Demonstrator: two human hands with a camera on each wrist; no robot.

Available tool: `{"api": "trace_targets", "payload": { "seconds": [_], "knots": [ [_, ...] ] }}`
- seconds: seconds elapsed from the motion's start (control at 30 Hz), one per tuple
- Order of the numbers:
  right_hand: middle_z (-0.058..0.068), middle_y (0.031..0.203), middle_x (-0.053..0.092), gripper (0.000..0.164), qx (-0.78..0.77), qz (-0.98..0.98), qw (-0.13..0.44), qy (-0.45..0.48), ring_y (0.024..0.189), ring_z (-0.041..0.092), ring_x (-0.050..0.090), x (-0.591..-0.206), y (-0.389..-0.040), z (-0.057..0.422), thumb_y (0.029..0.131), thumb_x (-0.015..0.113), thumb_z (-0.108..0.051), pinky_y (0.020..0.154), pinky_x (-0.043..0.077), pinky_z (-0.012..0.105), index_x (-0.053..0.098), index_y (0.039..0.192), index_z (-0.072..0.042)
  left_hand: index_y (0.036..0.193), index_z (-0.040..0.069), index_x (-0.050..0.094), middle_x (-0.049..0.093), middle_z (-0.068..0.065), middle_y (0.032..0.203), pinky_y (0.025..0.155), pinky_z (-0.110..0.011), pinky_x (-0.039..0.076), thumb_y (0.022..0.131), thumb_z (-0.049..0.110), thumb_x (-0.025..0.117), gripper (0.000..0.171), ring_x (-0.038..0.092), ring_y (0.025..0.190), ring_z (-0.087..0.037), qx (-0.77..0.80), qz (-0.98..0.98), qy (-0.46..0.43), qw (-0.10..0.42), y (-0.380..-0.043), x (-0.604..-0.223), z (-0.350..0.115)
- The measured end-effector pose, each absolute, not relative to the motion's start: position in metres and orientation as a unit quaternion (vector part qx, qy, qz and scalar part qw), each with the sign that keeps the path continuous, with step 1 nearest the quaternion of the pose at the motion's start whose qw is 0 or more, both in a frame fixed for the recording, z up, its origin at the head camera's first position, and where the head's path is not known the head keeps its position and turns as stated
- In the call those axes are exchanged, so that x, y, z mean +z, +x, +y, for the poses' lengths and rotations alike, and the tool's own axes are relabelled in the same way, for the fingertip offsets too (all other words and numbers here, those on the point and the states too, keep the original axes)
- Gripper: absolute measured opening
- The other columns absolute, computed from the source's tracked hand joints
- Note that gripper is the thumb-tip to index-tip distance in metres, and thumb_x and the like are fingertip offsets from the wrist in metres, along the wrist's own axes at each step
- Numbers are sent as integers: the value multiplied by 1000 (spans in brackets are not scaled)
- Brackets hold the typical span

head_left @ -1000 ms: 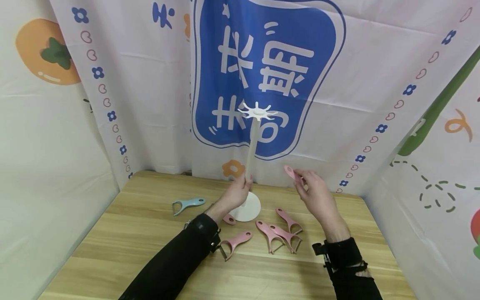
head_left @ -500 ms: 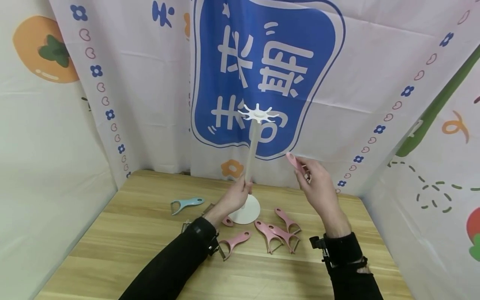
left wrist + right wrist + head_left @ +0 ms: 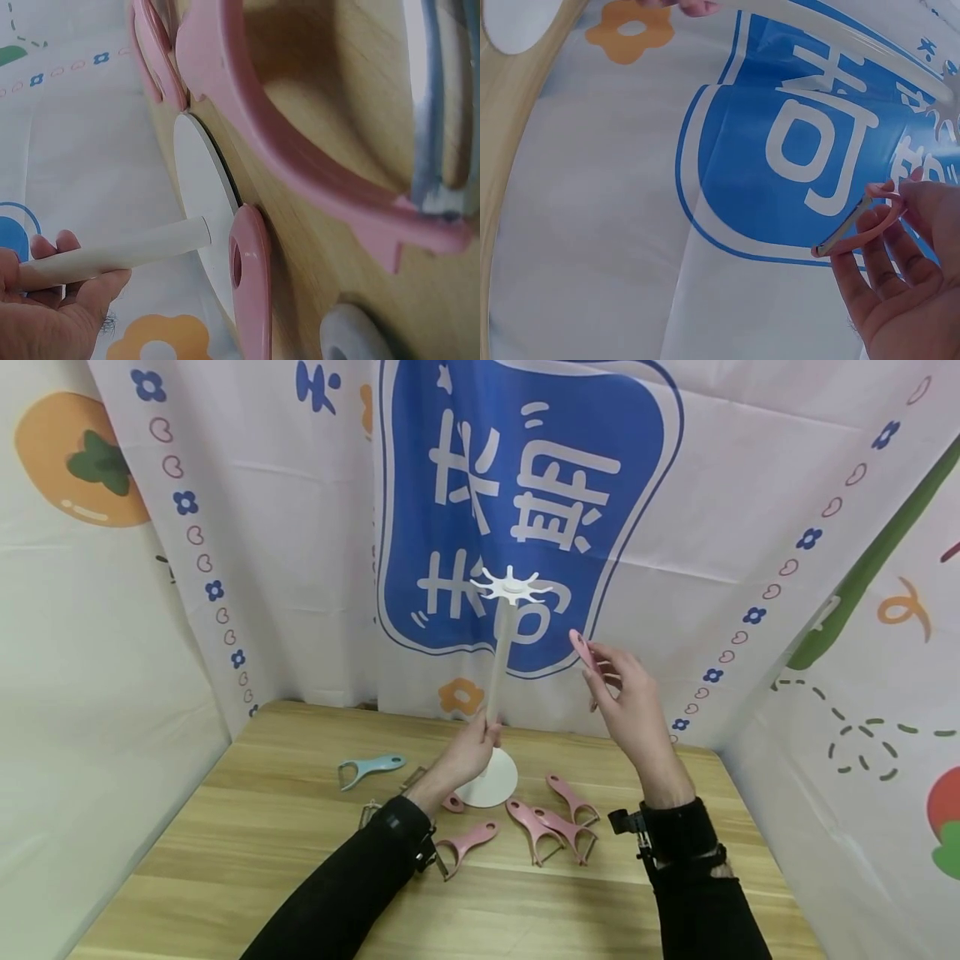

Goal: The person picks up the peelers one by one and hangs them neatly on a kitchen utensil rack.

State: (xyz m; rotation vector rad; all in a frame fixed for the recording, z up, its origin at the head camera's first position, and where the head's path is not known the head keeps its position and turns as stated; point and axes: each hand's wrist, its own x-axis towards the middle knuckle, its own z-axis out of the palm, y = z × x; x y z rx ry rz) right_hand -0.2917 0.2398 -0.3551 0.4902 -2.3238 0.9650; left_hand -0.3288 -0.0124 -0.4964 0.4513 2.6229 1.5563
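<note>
A white stand (image 3: pixel 498 668) with a round base (image 3: pixel 491 787) and a ring of hooks (image 3: pixel 512 587) on top rises near the table's back edge. My left hand (image 3: pixel 467 756) grips its pole low down, fingers and thumb wrapped round it in the left wrist view. My right hand (image 3: pixel 633 706) pinches a pink peeler (image 3: pixel 582 649) in the air, right of the pole and below the hooks. The peeler's holed handle end points up and left; its blade (image 3: pixel 844 226) faces the palm side in the right wrist view. Peeler and stand are apart.
Several pink peelers (image 3: pixel 468 837) lie on the wooden table (image 3: pixel 525 910) around the base, some overlapping. A light blue peeler (image 3: pixel 375 766) lies to the left. Others are partly hidden under my left forearm. A printed cloth (image 3: pixel 322 568) hangs behind the table.
My right hand has risen with the pink peeler, from near the table's back edge to closer below the hooks. My left hand stays on the pole.
</note>
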Motion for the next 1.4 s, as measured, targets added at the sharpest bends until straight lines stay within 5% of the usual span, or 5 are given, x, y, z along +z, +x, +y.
{"api": "trace_targets", "payload": {
  "seconds": [1.1, 1.4],
  "knots": [
    [1, 135, 62, 46, 513, -815, 201, 178, 114, 16, 62, -315, -331, 206, 104, 61, -36, 100, 50, 38, 57, 147, -20, 119, 20, 47, 62, -14, 108, 71, -40, 46, 113, 39, 34, 24, 55, 84, -23, 517, 843, 143, 35, -326, -496, -12],
    [15, 132, 62, 47, 575, -776, 156, 205, 108, 28, 64, -307, -337, 199, 104, 60, -34, 91, 55, 30, 55, 149, -20, 119, 19, 47, 63, -18, 111, 76, -42, 46, 113, 39, 34, 25, 57, 89, -24, 517, 843, 146, 32, -324, -493, -11]
  ]
}}
